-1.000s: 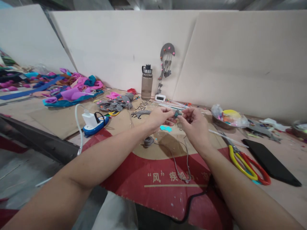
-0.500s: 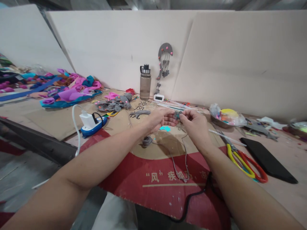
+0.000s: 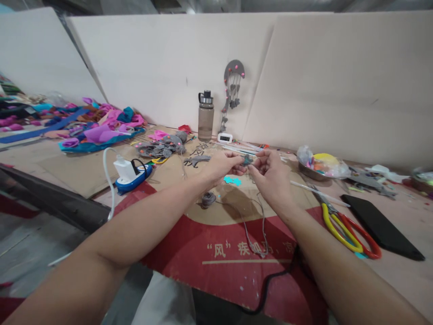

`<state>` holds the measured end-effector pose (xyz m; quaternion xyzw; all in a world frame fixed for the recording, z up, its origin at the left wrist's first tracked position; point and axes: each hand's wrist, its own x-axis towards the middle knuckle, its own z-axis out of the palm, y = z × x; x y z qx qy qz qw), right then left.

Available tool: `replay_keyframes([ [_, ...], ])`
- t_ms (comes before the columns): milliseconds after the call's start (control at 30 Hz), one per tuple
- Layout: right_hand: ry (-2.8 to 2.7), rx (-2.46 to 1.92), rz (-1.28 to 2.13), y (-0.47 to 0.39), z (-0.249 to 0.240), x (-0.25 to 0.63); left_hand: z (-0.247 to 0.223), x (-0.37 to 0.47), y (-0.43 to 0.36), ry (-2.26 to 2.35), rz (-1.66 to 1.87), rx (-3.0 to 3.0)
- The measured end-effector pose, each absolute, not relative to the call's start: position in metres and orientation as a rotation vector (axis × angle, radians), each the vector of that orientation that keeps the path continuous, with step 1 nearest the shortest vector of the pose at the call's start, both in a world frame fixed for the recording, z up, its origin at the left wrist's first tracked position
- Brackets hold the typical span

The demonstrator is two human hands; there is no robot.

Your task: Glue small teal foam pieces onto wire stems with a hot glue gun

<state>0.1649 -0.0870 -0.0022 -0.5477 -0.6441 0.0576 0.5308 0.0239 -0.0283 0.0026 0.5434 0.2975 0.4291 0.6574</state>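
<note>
Above the cardboard, my left hand [image 3: 226, 168] pinches a small grey-and-teal felt piece [image 3: 248, 160] between thumb and fingers. My right hand [image 3: 271, 175] meets it from the other side, fingers curled and thumb at the piece's edge. Exactly how the right fingertips grip it is hard to make out. Below lies a bright turquoise cutout [image 3: 232, 181]. A small coil of grey cord [image 3: 208, 199] rests nearer me, and its loose strand [image 3: 246, 228] loops across the printed red cardboard [image 3: 189, 246].
A water bottle [image 3: 205, 118] and small digital clock [image 3: 225, 138] stand at the back. Grey felt pieces [image 3: 164, 146] and a blue power strip [image 3: 133, 179] lie left. Scissors [image 3: 348, 232], a black phone [image 3: 382, 228] and a metal bowl [image 3: 314, 172] are right. A grey felt hanging [image 3: 233, 81] is on the wall.
The felt piece has turned and shows more of itself between my hands. My right fingers have shifted and spread a little around it. The camera view has moved slightly.
</note>
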Motion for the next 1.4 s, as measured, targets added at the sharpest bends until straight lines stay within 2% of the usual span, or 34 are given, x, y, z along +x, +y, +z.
replay_keyframes([
  [200, -1.629, -1.352, -0.079, -0.09, -0.002, 0.167, 0.003, 0.024, -0.027, 0.675, 0.982, 1.236],
  [733, -1.647, -1.516, 0.016, -0.09, 0.003, 0.165, 0.001, 0.025, -0.029, 0.686, 1.024, 1.346],
  [1000, -1.62, -1.425, 0.488, -0.08, -0.009, 0.169, 0.006, 0.014, -0.011, 0.726, 1.237, 1.396],
  [1233, -1.373, -1.288, 0.995, -0.09, 0.011, 0.168, 0.02, -0.01, 0.015, 0.696, 1.486, 1.167],
  [1400, -1.447, -1.238, 1.13, -0.095, 0.021, 0.178, 0.035, -0.04, 0.036, 0.586, 1.745, 0.953],
])
